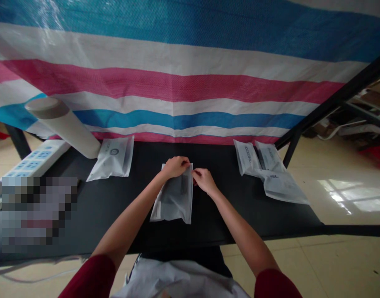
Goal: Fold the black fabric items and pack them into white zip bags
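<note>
A frosted zip bag [174,203] with something dark inside lies on the black table [121,223] in front of me. My left hand [176,167] rests across its far end, fingers closed at the bag's upper right corner. Just right of that corner, my right hand [204,180] pinches the bag's right edge, where a seal strip seems to run. The fingertips of both hands are close together. A pale label shows at the bag's lower left corner.
Another frosted bag [112,159] lies left, beside a white bottle [65,128] and a power strip [36,159]. Several packed bags, including one at the front [284,186], are grouped at the right. A striped plastic sheet [183,89] hangs behind the table. A blurred-out item [37,213] lies front left.
</note>
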`<state>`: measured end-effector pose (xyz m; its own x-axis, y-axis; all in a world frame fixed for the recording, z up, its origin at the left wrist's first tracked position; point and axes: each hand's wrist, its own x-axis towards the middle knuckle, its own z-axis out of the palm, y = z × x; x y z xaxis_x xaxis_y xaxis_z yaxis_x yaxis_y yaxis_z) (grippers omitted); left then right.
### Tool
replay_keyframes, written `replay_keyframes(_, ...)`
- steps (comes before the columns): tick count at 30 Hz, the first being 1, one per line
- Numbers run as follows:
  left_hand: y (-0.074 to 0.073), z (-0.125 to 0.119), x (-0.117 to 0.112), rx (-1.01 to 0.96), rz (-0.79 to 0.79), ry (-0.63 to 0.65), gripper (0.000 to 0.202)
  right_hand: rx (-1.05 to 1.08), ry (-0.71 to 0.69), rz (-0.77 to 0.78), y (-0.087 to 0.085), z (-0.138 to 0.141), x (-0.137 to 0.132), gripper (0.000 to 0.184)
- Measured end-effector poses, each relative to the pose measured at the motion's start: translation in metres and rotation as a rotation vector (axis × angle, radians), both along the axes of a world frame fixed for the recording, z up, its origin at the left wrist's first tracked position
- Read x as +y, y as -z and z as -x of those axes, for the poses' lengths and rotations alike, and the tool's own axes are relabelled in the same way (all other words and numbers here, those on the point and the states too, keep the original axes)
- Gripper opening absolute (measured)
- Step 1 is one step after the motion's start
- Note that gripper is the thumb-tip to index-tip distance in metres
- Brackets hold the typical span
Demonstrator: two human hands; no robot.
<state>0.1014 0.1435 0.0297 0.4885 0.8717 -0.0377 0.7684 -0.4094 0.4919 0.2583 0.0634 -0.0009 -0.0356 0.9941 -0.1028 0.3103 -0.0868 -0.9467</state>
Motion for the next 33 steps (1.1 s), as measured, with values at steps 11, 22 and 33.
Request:
replay_keyframes(11, -0.003, -0.006, 0.025, -0.001, -0.081, -0.098, 0.024, 0.078, -0.095, 0.189, 0.001, 0.006, -0.111, 0.038)
replay_keyframes(22, 0.019, 0.004, -0.057, -0.306, -0.364, -0.25, 0.05, 0.142, 0.046, 0.05, 0.008, -0.025, -0.025, 0.035)
replay_keyframes(33, 0.034, 0.023, -0.053, -0.403, -0.184, 0.064, 0.068, -0.421, -0.225, -0.118, -0.003, 0.0, 0.034, 0.016)
